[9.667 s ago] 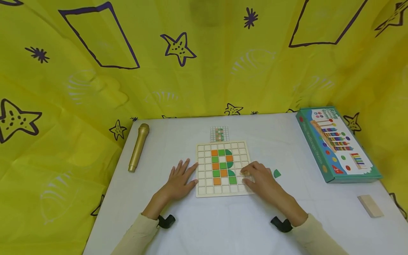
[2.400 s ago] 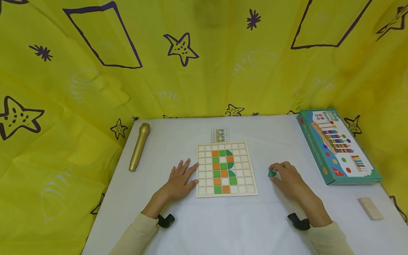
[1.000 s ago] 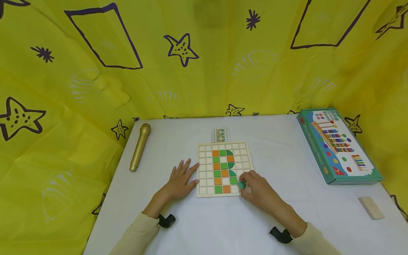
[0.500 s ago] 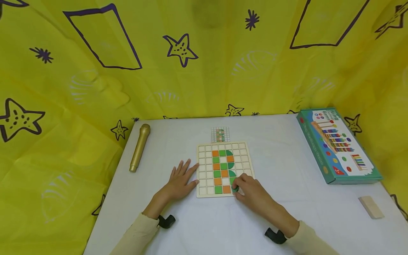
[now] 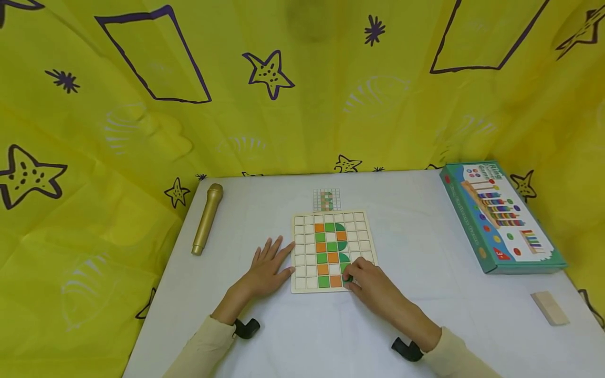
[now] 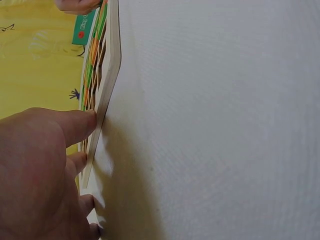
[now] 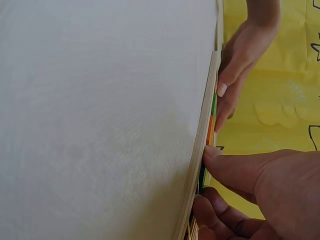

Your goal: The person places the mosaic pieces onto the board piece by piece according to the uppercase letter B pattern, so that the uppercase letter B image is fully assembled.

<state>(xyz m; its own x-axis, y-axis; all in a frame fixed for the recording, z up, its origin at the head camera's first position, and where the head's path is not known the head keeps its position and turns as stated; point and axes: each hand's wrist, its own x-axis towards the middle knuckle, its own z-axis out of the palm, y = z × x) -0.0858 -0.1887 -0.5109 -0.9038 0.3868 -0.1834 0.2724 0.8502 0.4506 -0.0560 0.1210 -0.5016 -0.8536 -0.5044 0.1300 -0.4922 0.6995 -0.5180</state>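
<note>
A wooden grid board [image 5: 302, 261] lies on the table, with orange and green tiles forming an R in its cells. My right hand [image 5: 378, 286] is over the board's lower right part, its thumb and fingers pinching a dark green quarter-round tile [image 5: 347, 279] at the bottom row. In the right wrist view the tile's green edge [image 7: 202, 176] shows between thumb and fingers, mostly hidden. My left hand [image 5: 263, 270] lies flat with fingers spread, its thumb and index fingertip touching the board's left edge. Just behind the board lies a small pattern card [image 5: 326, 199] showing the same R.
A gold microphone [image 5: 207, 219] lies at the left of the white table [image 5: 264, 341]. A teal game box [image 5: 502, 216] lies at the right, with a plain wooden block [image 5: 550, 308] in front of it. A yellow patterned curtain [image 5: 312, 121] hangs behind and around the table.
An orange and a green tile have appeared in the bottom row. My right hand picked up the green quarter-round tile from the table and brought it left onto the board. My left hand stayed.
</note>
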